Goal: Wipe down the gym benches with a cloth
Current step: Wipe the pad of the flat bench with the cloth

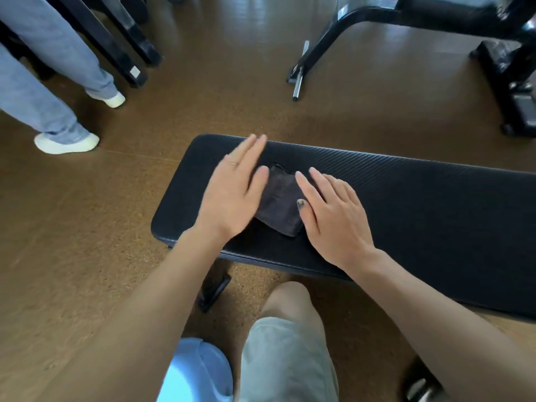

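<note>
— On the counter [406,198], how many cloths do you count?

— One cloth [280,210], dark grey, folded into a thick, roughly square pad. It lies flat on the black padded top, near the left end, slightly turned so one corner points toward the near edge. Its surface looks soft and a little fuzzy; a seam or hem shows at the far edge.

— And hands?

— Two, both bare. The left hand [235,192] is flat, palm down, fingers [252,149] straight and held close together, covering the cloth's left edge; it is blurred, and I cannot tell whether it presses on the cloth or sits just above it. A thin ring shows on one finger. The right hand [333,216] is also flat and spread, its fingers [306,188] lying across the cloth's right side, thumb on the cloth. Neither hand is curled round anything.

— How does the counter itself look?

— One long black pad with a fine ribbed texture and rounded corners, running from centre left out past the right edge. One black foot [213,291] shows beneath it on the brown cork-like floor [87,242].

— Anything else nearby?

— One bent knee in pale shorts [290,343] below. At upper left, a second person's two legs in loose blue jeans [43,82], with two white shoes [66,143]. Black machine frames [377,15] stand at the top.
</note>
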Demonstrator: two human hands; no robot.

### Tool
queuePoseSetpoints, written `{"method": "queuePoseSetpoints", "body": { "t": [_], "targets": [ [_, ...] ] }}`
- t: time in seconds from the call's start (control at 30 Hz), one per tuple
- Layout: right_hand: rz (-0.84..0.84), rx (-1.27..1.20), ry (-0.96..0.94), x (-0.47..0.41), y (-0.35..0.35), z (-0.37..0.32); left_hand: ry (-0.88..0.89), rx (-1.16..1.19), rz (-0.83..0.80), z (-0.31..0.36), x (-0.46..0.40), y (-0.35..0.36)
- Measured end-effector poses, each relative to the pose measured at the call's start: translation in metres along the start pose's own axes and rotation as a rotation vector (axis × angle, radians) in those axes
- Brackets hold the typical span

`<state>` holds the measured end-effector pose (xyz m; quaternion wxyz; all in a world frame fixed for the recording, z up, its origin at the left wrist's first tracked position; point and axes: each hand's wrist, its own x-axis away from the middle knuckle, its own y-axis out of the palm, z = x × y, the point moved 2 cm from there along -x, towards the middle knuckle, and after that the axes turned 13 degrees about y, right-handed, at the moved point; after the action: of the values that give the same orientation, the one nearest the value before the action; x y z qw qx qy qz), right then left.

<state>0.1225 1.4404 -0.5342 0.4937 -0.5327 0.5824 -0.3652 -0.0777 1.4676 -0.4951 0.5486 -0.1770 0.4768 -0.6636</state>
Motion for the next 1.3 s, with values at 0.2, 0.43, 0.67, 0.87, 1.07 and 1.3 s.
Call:
{"method": "queuePoseSetpoints", "body": {
  "t": [0.2,0.43,0.67,0.87,1.07,1.3],
  "targets": [
    [-0.275,0.072,-0.137,-0.017,0.019,-0.063,-0.808,-0.139,0.045,-0.084,0.062,-0.03],
    [-0.316,0.089,-0.084,-0.079,0.042,-0.078,-0.847,-0.211,0.129,-0.092,0.062,-0.023],
    [-0.32,0.055,-0.222,-0.023,0.031,-0.101,-0.836,-0.226,0.158,-0.094,0.065,-0.019],
    [-0.399,0.036,-0.422,-0.023,0.029,-0.094,-0.849,-0.232,0.159,-0.093,0.064,-0.017],
    [-0.345,0.047,-0.223,-0.135,0.066,-0.129,-0.862,-0.234,0.165,-0.094,0.063,-0.017],
    [-0.391,0.037,-0.527,-0.076,0.063,-0.156,-0.883,-0.262,0.138,-0.093,0.06,-0.017]
  ]
}}
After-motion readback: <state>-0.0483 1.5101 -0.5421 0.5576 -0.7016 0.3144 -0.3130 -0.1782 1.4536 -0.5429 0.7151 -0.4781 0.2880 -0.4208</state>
